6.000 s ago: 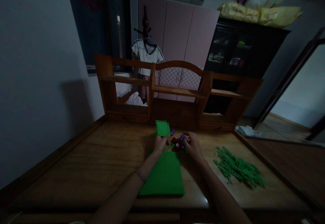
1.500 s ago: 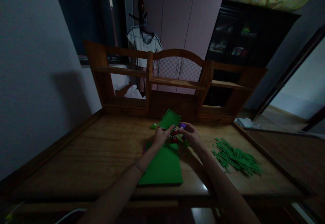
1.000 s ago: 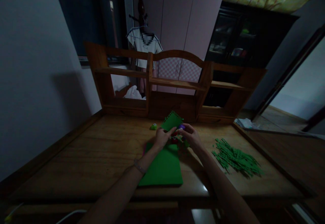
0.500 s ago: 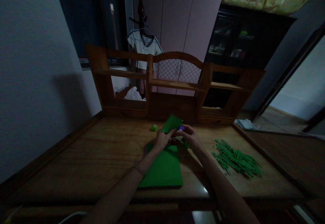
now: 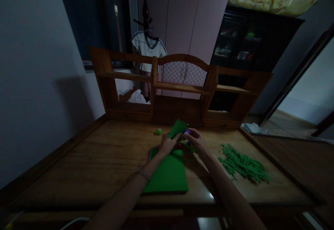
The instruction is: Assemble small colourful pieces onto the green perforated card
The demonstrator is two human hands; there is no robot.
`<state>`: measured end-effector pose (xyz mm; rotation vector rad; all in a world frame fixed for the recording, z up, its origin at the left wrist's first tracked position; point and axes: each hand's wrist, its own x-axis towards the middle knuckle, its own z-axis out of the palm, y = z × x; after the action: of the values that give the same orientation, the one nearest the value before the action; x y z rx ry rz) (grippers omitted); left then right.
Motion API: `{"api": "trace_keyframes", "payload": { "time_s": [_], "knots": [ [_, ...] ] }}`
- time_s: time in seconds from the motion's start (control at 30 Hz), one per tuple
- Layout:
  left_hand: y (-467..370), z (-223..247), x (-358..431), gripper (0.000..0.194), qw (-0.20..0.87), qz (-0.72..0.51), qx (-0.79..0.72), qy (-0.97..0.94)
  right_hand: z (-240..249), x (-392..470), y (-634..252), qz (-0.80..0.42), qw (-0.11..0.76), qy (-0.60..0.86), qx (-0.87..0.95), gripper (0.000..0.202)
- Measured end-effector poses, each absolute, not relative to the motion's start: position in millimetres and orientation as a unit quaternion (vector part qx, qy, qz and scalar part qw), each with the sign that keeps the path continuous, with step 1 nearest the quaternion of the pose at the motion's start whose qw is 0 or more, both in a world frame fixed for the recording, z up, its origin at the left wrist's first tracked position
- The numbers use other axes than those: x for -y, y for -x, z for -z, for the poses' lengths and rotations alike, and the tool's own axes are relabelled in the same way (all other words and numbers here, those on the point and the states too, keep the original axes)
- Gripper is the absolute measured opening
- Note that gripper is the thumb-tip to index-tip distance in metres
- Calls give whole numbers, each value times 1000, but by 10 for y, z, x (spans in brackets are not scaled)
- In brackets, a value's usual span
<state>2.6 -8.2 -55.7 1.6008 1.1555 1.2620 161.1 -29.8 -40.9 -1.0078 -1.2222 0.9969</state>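
Note:
My left hand (image 5: 168, 143) is closed on a green foam sheet (image 5: 179, 127) with a notched edge, tilted up above the table. Against the sheet's right side, the fingers of my right hand (image 5: 197, 142) pinch a small purple piece (image 5: 187, 132) whose kind I cannot make out. Below and between the hands lie several small red, green and pale pieces (image 5: 185, 143), partly hidden by fingers. Under my left forearm rests a thick, flat green slab or stack of sheets (image 5: 167, 172) with a pink edge at its left.
On the right of the wooden table (image 5: 99, 157) lies a loose heap of green strips (image 5: 244, 164). A small green piece with an eye (image 5: 158, 131) sits left of the sheet. A wooden shelf unit (image 5: 180, 87) stands along the table's back edge.
The green sheet and both hands have shifted very slightly to the right, and more of the small coloured pieces shows between the hands. Both grips look the same.

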Motion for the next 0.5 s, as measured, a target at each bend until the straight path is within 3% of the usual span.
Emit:
{"api": "trace_keyframes", "payload": {
  "time_s": [0.23,0.5],
  "knots": [
    [-46,548,76,38,353,-548,-393,-649,401,278,-1610,-423,587,438,533,36],
    [-14,572,95,34,350,-503,-407,-678,387,288,-1606,-421,573,440,548,34]
  ]
}}
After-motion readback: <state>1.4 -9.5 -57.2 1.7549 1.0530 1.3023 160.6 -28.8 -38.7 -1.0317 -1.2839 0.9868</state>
